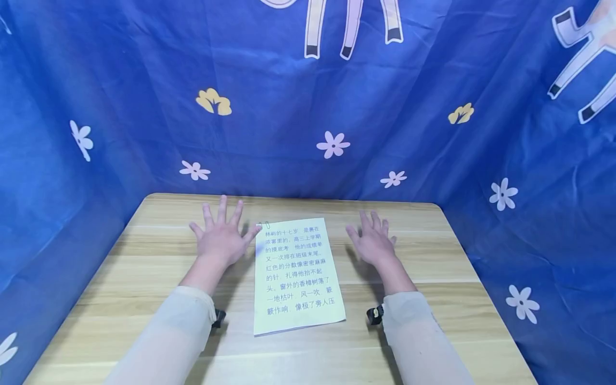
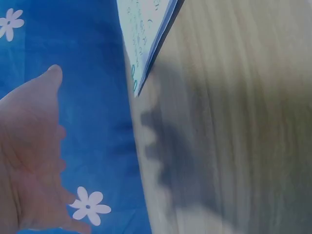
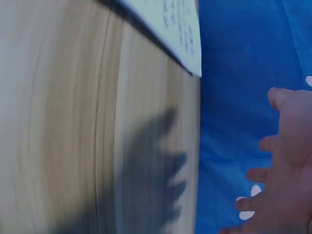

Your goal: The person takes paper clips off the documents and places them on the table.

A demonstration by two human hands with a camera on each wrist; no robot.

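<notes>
Paper sheaf (image 1: 300,272): lay flat near the middle of worktop (image 1: 144,267), printed face up, between both hands. Looked thin and light, most likely floppy, easy to crease or tear, perhaps slightly slippery against smooth wood grain. Probably best pinched along a side edge or at the clipped far left corner, all layers together; likely prone to fanning at unclipped corners.

Left hand (image 1: 222,240): held back upward, digits straight and spread, gripping nothing. In head view, overlapped the clipped corner with thumb; in left wrist view, stood apart from it. Right hand (image 1: 376,243): likewise spread, gripping nothing, off to the right of the sheaf. Stood well apart from each other, above worktop.

Counted: one sheaf, more than one layer at the edge, exact sheet number impossible to tell; two clip loops (image 1: 267,225), whether from one clip or two not clear; two hands, two pale sleeves (image 1: 168,331), two dark wrist units (image 1: 218,318). Farther out, blue cloth (image 1: 269,144) on three sides, with at least seven white flowers (image 1: 333,144), two yellow motifs (image 1: 214,101), parts of two animal figures (image 1: 313,27).
</notes>
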